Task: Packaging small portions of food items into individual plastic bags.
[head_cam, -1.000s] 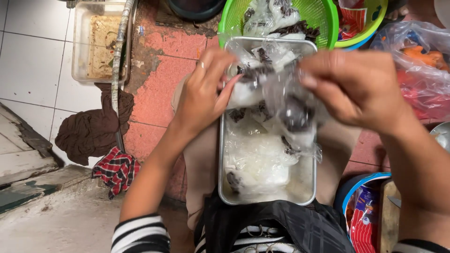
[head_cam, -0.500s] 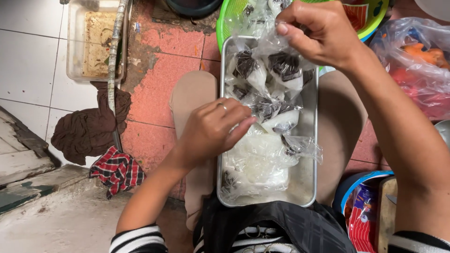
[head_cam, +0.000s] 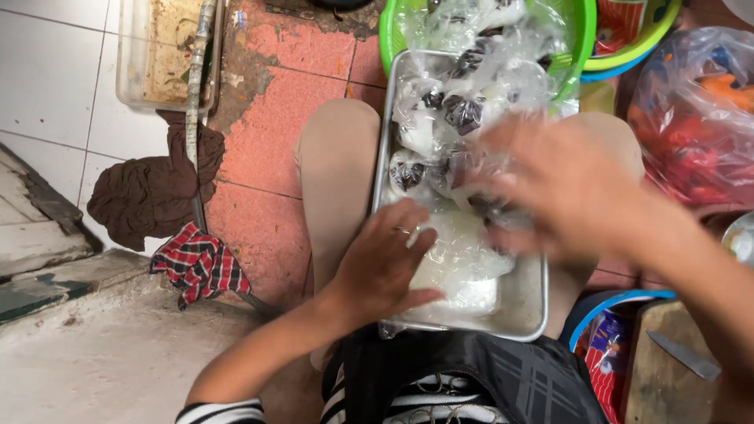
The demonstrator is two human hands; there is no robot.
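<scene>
Reddish tiles (head_cam: 267, 102) and white ones cover the floor, where a brown rag (head_cam: 153, 196) and a red checked cloth (head_cam: 200, 263) lie beside a hose (head_cam: 195, 86) and a clear plastic box (head_cam: 157, 55). From the head camera, a metal tray (head_cam: 526, 302) rests across the seated person's knees, and small clear plastic bags (head_cam: 440, 118) of white and dark contents are heaped in its far half, spilling toward a green basket (head_cam: 577, 31) just beyond. The left hand (head_cam: 385, 263) lies at the tray's near left side, fingers loosely spread and resting on a flat stack of clear plastic (head_cam: 463, 267); it grips nothing that can be seen. The right hand (head_cam: 565, 188) is over the middle of the tray, blurred by motion, so whether its fingers are closed on a bag cannot be told. A bag of red and orange things (head_cam: 691, 126) sits at the right, and a knife (head_cam: 683, 355) lies on a wooden board (head_cam: 660, 392) nearby.
</scene>
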